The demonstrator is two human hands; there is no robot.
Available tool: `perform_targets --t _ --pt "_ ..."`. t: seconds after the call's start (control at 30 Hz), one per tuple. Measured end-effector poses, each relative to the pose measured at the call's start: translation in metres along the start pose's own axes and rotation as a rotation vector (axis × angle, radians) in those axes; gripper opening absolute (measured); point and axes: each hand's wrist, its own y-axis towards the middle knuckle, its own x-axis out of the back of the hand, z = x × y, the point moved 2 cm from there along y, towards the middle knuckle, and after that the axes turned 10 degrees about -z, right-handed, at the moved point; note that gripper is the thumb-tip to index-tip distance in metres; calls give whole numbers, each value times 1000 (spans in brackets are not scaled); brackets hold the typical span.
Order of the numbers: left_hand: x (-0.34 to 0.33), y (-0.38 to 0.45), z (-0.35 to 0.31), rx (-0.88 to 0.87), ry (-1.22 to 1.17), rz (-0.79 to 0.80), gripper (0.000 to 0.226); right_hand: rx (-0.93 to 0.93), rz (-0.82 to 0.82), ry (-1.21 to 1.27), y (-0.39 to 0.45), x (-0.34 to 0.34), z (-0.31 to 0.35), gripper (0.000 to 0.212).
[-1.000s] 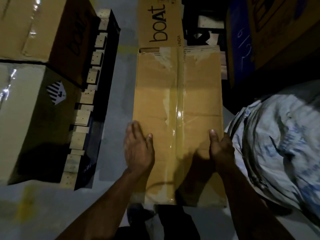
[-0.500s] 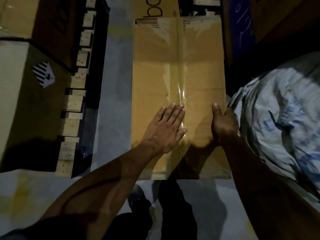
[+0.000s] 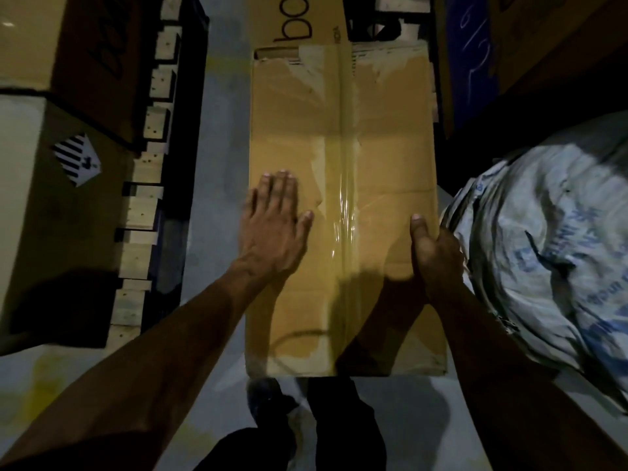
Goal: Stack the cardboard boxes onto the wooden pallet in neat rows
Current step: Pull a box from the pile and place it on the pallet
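Left hand (image 3: 273,217) has slid to the taped cardboard box's (image 3: 343,158) left edge, fingers flat and together; right hand (image 3: 433,249) still grips its right edge.

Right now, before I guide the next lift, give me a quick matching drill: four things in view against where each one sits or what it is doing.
Things:
1. left hand
2. right hand
3. woven sack
4. wooden pallet

Places or states:
A. lies to the right of the taped box
B. grips the taped box's right edge, thumb on top
C. lies flat on the taped box's top, fingers straight
D. sits under the boxes on the left

Pairs: 1-C, 2-B, 3-A, 4-D
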Motion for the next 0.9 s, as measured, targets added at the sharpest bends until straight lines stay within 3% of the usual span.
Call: perform_targets --t 0.1,0.17,0.27,0.33,0.43,0.57,0.77,0.9 --pt "6 -7 40 196 -44 -63 81 -111 109 180 13 -3 9 67" --pt "5 -18 53 367 -297 -70 87 -177 196 277 23 -5 16 66" --pt "-6 -25 55 638 -769 76 94 -231 289 323 32 -6 22 79" --pt "-9 -28 48 714 -939 83 82 -243 335 361 35 -7 19 83" --pt "-11 -29 38 804 -1076 43 56 -94 237 275 32 -6 19 66" --pt "-6 -28 34 831 -1094 36 54 25 38 115 25 -11 21 62" --pt "21 -41 41 800 -1127 26 59 76 -30 -33 -7 -2 35 69" --pt "60 -76 49 777 -1097 30 93 129 -45 -146 -54 25 50 67"
